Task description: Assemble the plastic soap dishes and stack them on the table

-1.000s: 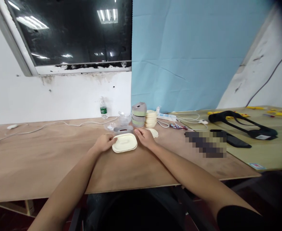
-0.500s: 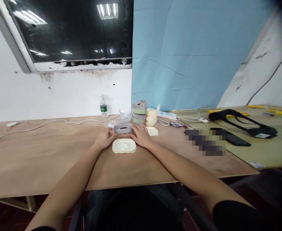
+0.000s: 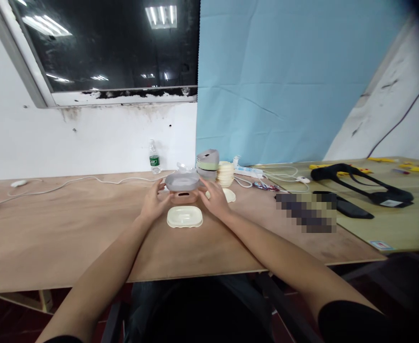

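Landmark is the cream oblong shallow tray [image 3: 184, 218] on the brown wooden bench [image 3: 87, 238]: grey oval piece with a dark slot [image 3: 181, 186] sits just beyond it, left hand [image 3: 154, 204] and right hand [image 3: 215, 198] well apart, gripping one end each; can't tell if it's clear of the bench. Beyond the tray to its right: a cream flat piece [image 3: 228, 194] by the right hand, cream stack [image 3: 225, 174], grey-and-green banded stack [image 3: 208, 163]. Clear green-label plastic bottle [image 3: 154, 160] stands farther beyond the tray, to its left.
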{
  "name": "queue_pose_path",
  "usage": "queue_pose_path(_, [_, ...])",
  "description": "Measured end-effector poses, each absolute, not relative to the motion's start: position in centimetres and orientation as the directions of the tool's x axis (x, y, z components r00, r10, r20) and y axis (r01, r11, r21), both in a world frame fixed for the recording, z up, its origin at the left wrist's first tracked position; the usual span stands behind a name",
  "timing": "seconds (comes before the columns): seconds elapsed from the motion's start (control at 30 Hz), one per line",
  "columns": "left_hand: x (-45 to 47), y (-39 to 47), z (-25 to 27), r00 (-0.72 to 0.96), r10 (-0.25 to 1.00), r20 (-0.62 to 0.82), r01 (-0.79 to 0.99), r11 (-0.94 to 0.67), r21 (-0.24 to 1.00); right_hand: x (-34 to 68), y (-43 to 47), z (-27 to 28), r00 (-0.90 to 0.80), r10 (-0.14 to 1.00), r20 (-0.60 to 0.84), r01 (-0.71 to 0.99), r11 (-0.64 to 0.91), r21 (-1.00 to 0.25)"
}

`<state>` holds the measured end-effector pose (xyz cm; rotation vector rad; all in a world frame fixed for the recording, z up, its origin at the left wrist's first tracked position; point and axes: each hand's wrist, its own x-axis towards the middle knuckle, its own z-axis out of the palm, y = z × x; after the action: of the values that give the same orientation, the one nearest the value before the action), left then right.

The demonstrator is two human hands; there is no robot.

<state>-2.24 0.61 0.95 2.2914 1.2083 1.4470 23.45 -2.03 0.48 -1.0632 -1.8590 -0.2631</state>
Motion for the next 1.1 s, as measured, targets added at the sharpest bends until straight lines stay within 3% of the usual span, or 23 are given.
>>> queue_pose_path(0.23, [-2.1,0.5,1.5,0.193,0.540,0.819,0.673,-0.680,0.290,23.2,-2.6,0.6,0.005,0.494,0.870,0.717,0.605,-0.347])
queue_pose_path(0.37, [-1.8,-0.1,1.4,0.192,0.516,0.834,0.664,-0.695,0.277,23.1,-2.6,0.7,0.059,0.499,0.864,0.661,0.629,-0.409])
queue_pose_path(0.53, [-1.5,-1.3,1.9,0.192,0.487,0.852,0.600,-0.745,0.291,22.9,-2.8,0.7,0.180,0.618,0.766,0.547,0.584,-0.600])
queue_pose_path(0.67, [-1.6,-1.8,2.5,0.187,0.590,0.785,0.622,-0.690,0.370,22.9,-2.4,0.3,0.228,0.724,0.651,0.417,0.532,-0.737])
queue_pose_path(0.83, [-2.0,-2.0,3.4,0.149,0.819,0.554,0.718,-0.475,0.508,22.9,-2.0,-0.1,0.116,0.833,0.541,0.440,0.445,-0.780])
queue_pose_path(1.1, [-2.0,-2.1,3.6,0.221,0.879,0.423,0.839,-0.393,0.378,22.2,-2.3,-0.4,0.067,0.830,0.553,0.595,0.412,-0.691])
